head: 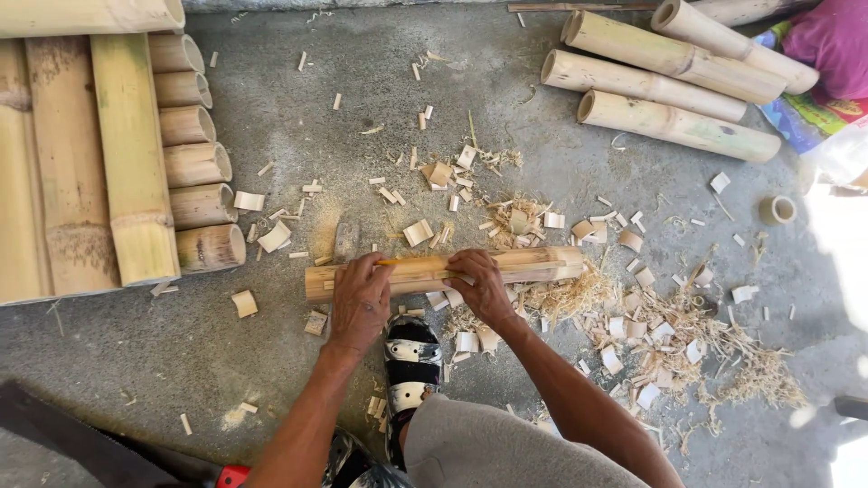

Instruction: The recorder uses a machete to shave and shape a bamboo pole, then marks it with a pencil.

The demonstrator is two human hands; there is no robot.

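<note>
Bamboo pole [533, 265] lies crosswise on concrete floor [271, 117], centre frame. Left hand [360, 303] is clamped over it toward 9 o'clock; right hand [479, 287] is closed on a thin yellow stick [425, 262]. Judgement: firm downward pressure is best maintained against rolling. Shavings [687, 343] are heaped at 4 o'clock.

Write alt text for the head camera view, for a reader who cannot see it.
Seen from above, a person's left hand and right hand press on a bamboo pole lying across a concrete floor littered with shavings. Cut bamboo sections are stacked at left and upper right.
</note>
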